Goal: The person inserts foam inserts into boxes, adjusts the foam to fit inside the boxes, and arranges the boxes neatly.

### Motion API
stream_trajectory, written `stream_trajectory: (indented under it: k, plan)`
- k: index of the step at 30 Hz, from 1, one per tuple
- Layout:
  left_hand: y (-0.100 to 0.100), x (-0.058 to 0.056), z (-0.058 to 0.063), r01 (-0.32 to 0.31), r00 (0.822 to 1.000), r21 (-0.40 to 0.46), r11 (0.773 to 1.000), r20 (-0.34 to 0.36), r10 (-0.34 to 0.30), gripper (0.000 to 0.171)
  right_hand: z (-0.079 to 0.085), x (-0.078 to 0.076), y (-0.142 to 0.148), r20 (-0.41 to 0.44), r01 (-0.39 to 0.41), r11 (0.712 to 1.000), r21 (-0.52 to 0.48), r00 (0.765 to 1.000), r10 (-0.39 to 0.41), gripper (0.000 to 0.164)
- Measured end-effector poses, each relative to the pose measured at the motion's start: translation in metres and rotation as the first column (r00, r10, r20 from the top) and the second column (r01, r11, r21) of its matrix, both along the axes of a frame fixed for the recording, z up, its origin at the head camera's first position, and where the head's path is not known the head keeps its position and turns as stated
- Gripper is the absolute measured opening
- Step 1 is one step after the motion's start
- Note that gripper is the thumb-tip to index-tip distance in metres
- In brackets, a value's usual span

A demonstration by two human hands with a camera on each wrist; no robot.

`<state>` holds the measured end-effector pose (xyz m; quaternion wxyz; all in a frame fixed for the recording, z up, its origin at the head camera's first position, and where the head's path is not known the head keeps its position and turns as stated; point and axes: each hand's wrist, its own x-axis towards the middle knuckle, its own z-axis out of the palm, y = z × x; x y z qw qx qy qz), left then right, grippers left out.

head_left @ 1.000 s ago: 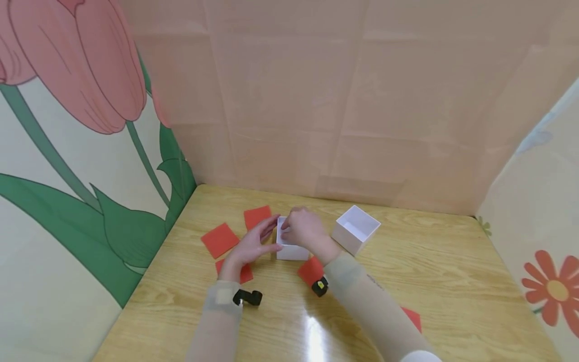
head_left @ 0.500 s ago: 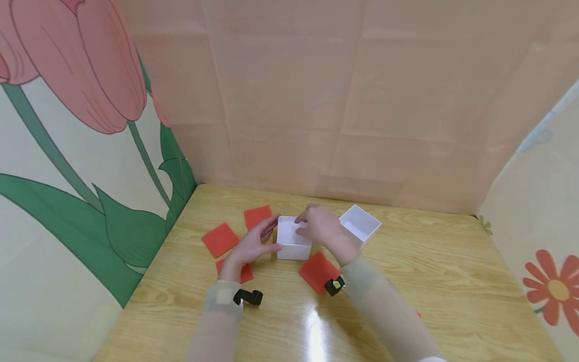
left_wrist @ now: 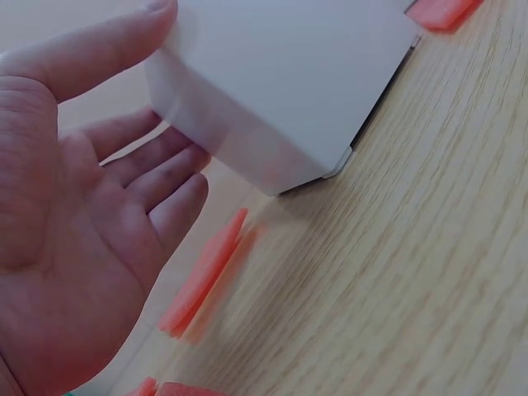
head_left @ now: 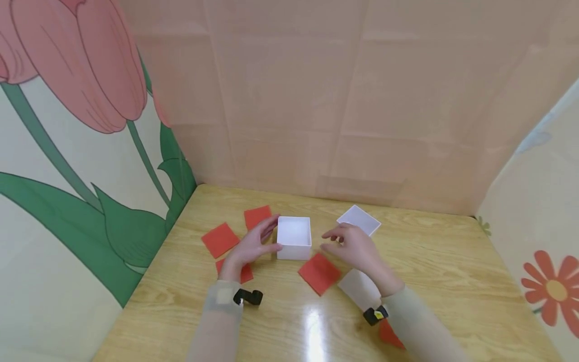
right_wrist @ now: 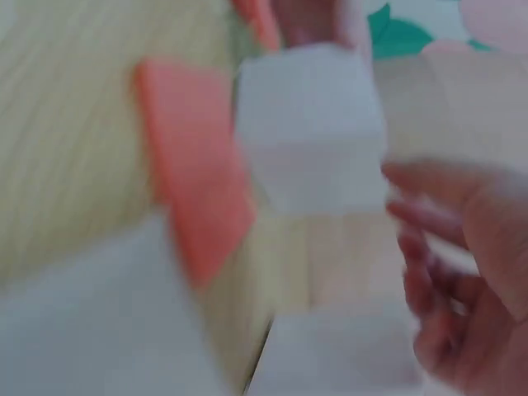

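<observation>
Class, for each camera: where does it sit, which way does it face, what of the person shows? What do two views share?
Head: on the head, facing forward and down at the table; left hand, right hand and forearms show.
Left wrist: on that wrist, facing the white box at the left hand, whose palm shows.
Right wrist: on that wrist, facing the same box, blurred; the right hand shows.
Shared by head and left wrist: the left hand.

Pale sleeves (head_left: pixel 418 319), black wrist cameras (head_left: pixel 249 297)
</observation>
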<state>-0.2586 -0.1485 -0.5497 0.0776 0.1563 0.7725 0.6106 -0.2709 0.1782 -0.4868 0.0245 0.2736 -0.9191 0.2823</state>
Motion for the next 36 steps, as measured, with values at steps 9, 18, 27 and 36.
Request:
stream_trajectory:
  k: [9, 18, 27, 36]
  plan:
    - [0.001, 0.000, 0.004, -0.010, 1.000, -0.016, 1.000, 0.007, 0.010, 0.097, -0.014, 0.014, 0.060, -0.052, -0.286, 0.949, 0.133, 0.954, 0.295, 0.031]
    - [0.001, -0.001, 0.002, -0.013, 1.000, -0.012, 1.000, 0.004, 0.013, 0.097, -0.015, 0.027, 0.082, 0.056, -0.334, 0.879, 0.339, 0.940, 0.336, 0.049]
    - [0.002, -0.001, 0.003, -0.008, 1.000, -0.013, 1.000, 0.008, 0.008, 0.096, -0.017, 0.030, 0.091, 0.154, -0.321, 0.851, 0.415, 0.947, 0.282, 0.069]
    - [0.002, 0.000, 0.003, 0.002, 1.000, -0.012, 1.000, -0.021, -0.003, 0.095, -0.015, 0.031, 0.088, 0.163, -0.312, 0.834, 0.456, 0.950, 0.267, 0.076]
